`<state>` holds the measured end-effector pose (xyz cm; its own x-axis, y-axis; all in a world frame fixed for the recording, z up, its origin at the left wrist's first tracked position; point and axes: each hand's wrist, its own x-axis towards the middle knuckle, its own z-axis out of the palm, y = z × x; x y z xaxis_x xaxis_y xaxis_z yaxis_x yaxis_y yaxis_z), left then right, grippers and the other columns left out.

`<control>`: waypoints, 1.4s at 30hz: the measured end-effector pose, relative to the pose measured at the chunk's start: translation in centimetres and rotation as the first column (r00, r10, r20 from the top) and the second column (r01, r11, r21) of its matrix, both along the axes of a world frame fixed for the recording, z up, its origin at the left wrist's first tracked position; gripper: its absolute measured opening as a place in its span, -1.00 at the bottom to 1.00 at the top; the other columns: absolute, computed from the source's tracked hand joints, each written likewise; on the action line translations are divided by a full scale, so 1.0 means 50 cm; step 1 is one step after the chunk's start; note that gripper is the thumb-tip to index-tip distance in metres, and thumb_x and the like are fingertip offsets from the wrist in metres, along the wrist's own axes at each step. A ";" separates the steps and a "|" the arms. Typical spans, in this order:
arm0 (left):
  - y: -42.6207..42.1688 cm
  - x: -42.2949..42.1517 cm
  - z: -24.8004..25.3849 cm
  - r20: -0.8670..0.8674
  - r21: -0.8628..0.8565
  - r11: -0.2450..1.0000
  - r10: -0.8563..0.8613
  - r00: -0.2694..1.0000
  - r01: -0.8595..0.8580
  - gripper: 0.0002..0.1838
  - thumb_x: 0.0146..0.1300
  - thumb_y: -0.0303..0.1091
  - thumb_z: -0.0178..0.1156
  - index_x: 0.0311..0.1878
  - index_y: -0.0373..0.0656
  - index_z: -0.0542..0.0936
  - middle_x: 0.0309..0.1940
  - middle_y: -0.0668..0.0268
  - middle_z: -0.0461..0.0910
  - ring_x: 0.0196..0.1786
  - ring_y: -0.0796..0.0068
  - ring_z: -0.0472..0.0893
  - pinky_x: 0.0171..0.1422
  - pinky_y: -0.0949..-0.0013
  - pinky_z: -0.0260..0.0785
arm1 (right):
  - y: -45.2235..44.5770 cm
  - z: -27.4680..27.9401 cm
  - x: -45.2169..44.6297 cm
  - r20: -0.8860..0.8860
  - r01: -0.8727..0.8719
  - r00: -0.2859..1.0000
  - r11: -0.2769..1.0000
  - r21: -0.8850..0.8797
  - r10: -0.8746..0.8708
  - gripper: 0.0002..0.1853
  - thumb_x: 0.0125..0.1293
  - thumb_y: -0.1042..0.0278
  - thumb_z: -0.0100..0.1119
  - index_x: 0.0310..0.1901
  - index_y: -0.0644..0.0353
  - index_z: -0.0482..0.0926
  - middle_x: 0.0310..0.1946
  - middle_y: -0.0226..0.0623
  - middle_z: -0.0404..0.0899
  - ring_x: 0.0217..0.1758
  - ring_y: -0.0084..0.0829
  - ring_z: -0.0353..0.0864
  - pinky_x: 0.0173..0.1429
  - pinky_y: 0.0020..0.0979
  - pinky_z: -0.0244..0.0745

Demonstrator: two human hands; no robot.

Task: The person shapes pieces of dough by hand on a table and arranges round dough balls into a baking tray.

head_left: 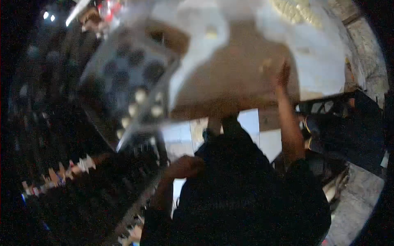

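- Table [238, 80]: wide work surface, brown in the middle, with pale patches toward its left and right edges. Blur prevents telling whether the patches are powder or sheet. The near edge faces the person, presumably so that the surface stays within arm's reach.
- Tray [134, 80]: grey, slanted, at the left edge of the table. Its support cannot be made out.
- Pile of pale pieces [295, 11]: toward the far right corner of the table. This position probably leaves the brown middle free for handling.
- Right hand [283, 74]: over the right half of the brown area, fingers pointing toward the far edge. The arm reaches across the near edge, apparently to bring the hand to the small piece. Spread and grip cannot be told because of blur.
- Left hand [186, 166]: short of the near edge, close to the torso, apparently drawn in. Whether it holds anything cannot be told.
- Pale balls [140, 96]: grouped at the tray's near end; gaps probably prevent sticking.
- Small pale piece [266, 64]: just beside the right hand, on or above the table; contact cannot be confirmed.
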<state>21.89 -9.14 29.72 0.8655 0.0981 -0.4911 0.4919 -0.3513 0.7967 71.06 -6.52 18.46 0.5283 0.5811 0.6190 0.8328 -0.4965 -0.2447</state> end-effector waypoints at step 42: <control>-0.010 0.039 -0.326 0.037 -0.044 0.550 0.835 0.548 -0.834 -0.67 0.32 -0.09 0.10 -0.13 -0.18 0.57 -0.28 0.12 0.62 -0.15 0.26 0.61 -0.06 0.26 0.42 | -0.170 0.022 -0.349 -0.992 -0.874 0.122 0.477 -0.092 0.034 -0.57 0.36 0.09 0.01 0.14 0.19 0.42 0.04 0.01 0.51 0.13 -0.05 0.49 0.21 -0.13 0.35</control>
<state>23.84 -9.66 13.40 0.4209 0.7805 -0.4622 0.5170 0.2123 0.8292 53.60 -15.00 19.55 -0.1525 0.8385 -0.5231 0.4209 -0.4238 -0.8020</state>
